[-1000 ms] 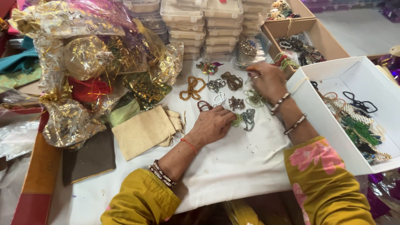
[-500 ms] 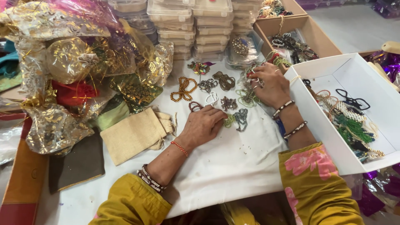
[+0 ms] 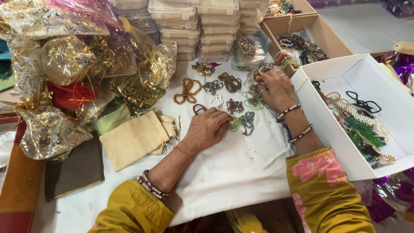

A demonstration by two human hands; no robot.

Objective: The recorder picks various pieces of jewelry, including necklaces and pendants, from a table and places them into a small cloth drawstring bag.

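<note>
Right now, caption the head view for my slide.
Left hand and right hand sort small bead strands on a white cloth beside a white box.

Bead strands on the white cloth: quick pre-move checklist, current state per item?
1. Left hand on the green bead strand: ok, fingertips touch it.
2. Right hand at the pale green strand: ok, resting by it; grip cannot tell.
3. Strands lying apart on the white cloth: ok, mostly separate.
4. White box within reach, open: ok, beside the right forearm.
5. Burlap pouches away from the strands: ok.
</note>
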